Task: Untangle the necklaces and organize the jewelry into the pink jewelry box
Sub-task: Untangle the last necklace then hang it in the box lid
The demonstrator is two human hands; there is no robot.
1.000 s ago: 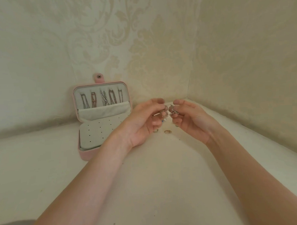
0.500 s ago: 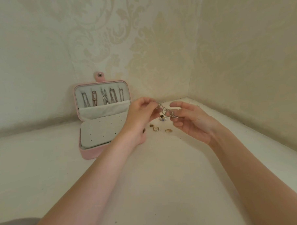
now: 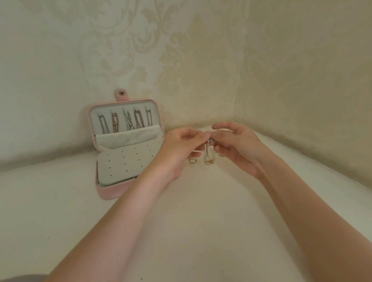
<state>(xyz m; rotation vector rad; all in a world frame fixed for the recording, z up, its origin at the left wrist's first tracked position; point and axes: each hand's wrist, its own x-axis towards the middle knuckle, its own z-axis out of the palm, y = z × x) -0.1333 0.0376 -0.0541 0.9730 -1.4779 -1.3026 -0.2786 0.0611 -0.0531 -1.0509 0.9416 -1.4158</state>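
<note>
Both hands, left hand (image 3: 181, 149) and right hand (image 3: 238, 145), pinch a small jewelry piece (image 3: 210, 140) between their grips, seemingly mid-untangling, with the pink jewelry box (image 3: 110, 191) waiting left, rings (image 3: 193, 160) below.

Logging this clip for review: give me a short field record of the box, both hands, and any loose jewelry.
box: pink jewelry box open, lid upright by the wall
lid contents: necklaces hanging in a row
left hand: pinches small jewelry piece
right hand: pinches the same piece
loose items: gold rings on the white surface below the hands
</note>
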